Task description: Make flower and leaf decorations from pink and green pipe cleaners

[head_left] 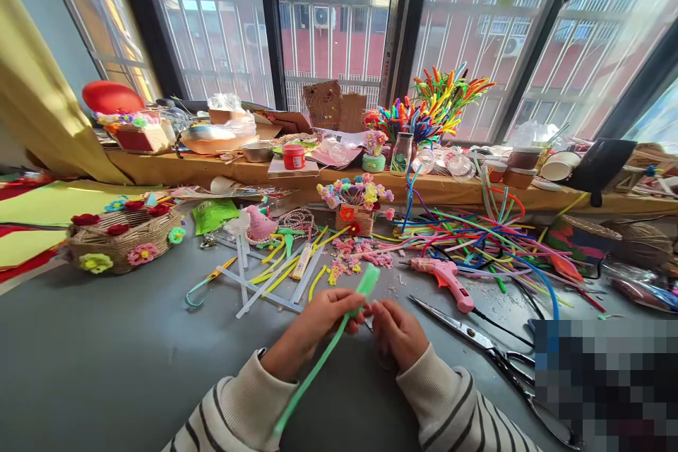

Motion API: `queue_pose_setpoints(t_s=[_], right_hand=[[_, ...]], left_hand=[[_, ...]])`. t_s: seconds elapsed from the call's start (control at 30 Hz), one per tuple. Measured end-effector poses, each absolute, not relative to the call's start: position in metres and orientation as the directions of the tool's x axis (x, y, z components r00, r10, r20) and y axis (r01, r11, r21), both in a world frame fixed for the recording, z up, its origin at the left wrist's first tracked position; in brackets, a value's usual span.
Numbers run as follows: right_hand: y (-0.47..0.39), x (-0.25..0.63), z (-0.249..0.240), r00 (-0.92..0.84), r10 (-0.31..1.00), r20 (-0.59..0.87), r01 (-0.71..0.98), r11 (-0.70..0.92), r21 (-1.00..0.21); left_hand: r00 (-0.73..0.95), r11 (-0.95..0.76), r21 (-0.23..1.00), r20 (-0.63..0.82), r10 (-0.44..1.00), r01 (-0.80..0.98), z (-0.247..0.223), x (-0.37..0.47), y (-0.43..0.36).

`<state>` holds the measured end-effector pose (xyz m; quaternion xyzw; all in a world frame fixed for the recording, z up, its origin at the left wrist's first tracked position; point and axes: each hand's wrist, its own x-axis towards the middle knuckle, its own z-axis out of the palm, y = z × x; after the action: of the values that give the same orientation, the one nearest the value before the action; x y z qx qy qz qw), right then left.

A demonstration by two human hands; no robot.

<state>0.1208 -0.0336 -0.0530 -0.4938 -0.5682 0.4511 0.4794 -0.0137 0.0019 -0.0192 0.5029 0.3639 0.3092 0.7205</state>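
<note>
Green strip: held up above the counter, directly in front of the person. Long axis slanted; the broader upper end points away and to the right, the thin tail runs back toward the body and crosses the left cuff. Middle of the strip bends slightly.

Left hand: nearer of the two, gripping the strip between thumb and fingers just below its broad end. Right hand: beside it, to the right, fingers curled and thumb drawn in, fingertips close to the left ones. Whether they touch the strip, or pinch something small, cannot tell. The relation that matters: broad end stands free between and beyond both hands; tail lies wholly on the left side.

Right of the right hand, scissors, points aimed away and left. Beyond, a pink glue gun, nozzle leftward. Ahead of the hands, pink flower pieces; left of those, yellow stems and translucent sticks, crossing.

Farther out: flowered little basket, heap of coloured stems to its right, large woven basket far left.
</note>
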Motion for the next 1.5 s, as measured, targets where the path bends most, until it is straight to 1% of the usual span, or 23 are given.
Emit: queue_pose_setpoints(t_s=[0.03, 0.1, 0.17, 0.23, 0.3, 0.4, 0.47, 0.57, 0.6, 0.67, 0.77, 0.93, 1.0, 1.1, 1.2, 1.37, 1.43, 1.5], right_hand=[[-0.031, 0.122, -0.054, -0.01, 0.998, 0.07, 0.027, 0.07, -0.997], [-0.028, 0.124, -0.055, -0.003, 1.0, 0.012, -0.124, 0.011, -0.992], [-0.027, 0.124, -0.054, -0.029, 0.999, -0.033, -0.244, -0.039, -0.969], [-0.027, 0.124, -0.053, -0.006, 0.998, -0.063, -0.368, -0.061, -0.928], [-0.027, 0.124, -0.051, 0.047, 0.993, -0.108, -0.484, -0.072, -0.872], [-0.028, 0.125, -0.048, 0.109, 0.984, -0.141, -0.567, -0.055, -0.822], [-0.029, 0.124, -0.047, 0.131, 0.984, -0.12, -0.519, -0.035, -0.854], [-0.031, 0.122, -0.047, 0.135, 0.99, -0.044, -0.337, 0.004, -0.941], [-0.032, 0.121, -0.047, 0.134, 0.991, -0.023, -0.289, 0.017, -0.957], [-0.034, 0.12, -0.047, 0.135, 0.991, -0.011, -0.247, 0.023, -0.969], [-0.034, 0.119, -0.046, 0.146, 0.989, -0.035, -0.272, 0.006, -0.962], [-0.03, 0.12, -0.047, 0.14, 0.988, -0.07, -0.445, -0.001, -0.896], [-0.028, 0.121, -0.048, 0.137, 0.986, -0.098, -0.502, -0.017, -0.865], [-0.027, 0.123, -0.049, 0.143, 0.979, -0.143, -0.525, -0.048, -0.849], [-0.028, 0.126, -0.049, 0.164, 0.974, -0.154, -0.526, -0.046, -0.849], [-0.027, 0.125, -0.05, 0.176, 0.973, -0.149, -0.494, -0.044, -0.869], [-0.027, 0.127, -0.048, 0.173, 0.978, -0.12, -0.43, -0.034, -0.902], [-0.032, 0.135, -0.043, 0.191, 0.981, -0.039, -0.277, 0.016, -0.961]], left_hand=[[0.614, 0.309, 0.951, -0.242, 0.751, -0.004, -0.021, -0.013, 0.001], [0.713, 0.3, 0.945, -0.301, 0.633, 0.132, -0.023, -0.013, -0.001], [0.746, 0.279, 0.943, -0.319, 0.585, 0.184, -0.023, -0.013, -0.003], [0.734, 0.292, 0.947, -0.294, 0.613, 0.135, -0.02, -0.013, -0.004], [0.689, 0.332, 0.943, -0.259, 0.677, 0.027, -0.016, -0.013, -0.005], [0.614, 0.317, 0.944, -0.2, 0.764, -0.088, -0.012, -0.013, -0.004], [0.593, 0.255, 0.963, -0.157, 0.789, -0.085, -0.011, -0.012, -0.004], [0.566, 0.157, 0.987, -0.121, 0.815, -0.015, -0.011, -0.012, -0.004], [0.548, 0.137, 0.99, -0.119, 0.828, 0.007, -0.011, -0.012, -0.004], [0.505, 0.141, 0.99, -0.135, 0.853, 0.027, -0.011, -0.013, -0.004], [0.446, 0.216, 0.976, -0.191, 0.875, -0.005, -0.011, -0.014, -0.004], [0.424, 0.308, 0.946, -0.24, 0.873, -0.098, -0.014, -0.014, -0.003], [0.415, 0.322, 0.939, -0.247, 0.876, -0.122, -0.014, -0.013, -0.003], [0.366, 0.315, 0.94, -0.249, 0.896, -0.131, -0.011, -0.011, -0.006], [0.341, 0.313, 0.941, -0.255, 0.905, -0.126, -0.007, -0.01, -0.008], [0.347, 0.298, 0.948, -0.242, 0.906, -0.116, -0.011, -0.012, -0.004], [0.356, 0.293, 0.948, -0.234, 0.905, -0.121, -0.013, -0.014, -0.002], [0.347, 0.282, 0.951, -0.225, 0.911, -0.125, -0.012, -0.015, -0.001]])
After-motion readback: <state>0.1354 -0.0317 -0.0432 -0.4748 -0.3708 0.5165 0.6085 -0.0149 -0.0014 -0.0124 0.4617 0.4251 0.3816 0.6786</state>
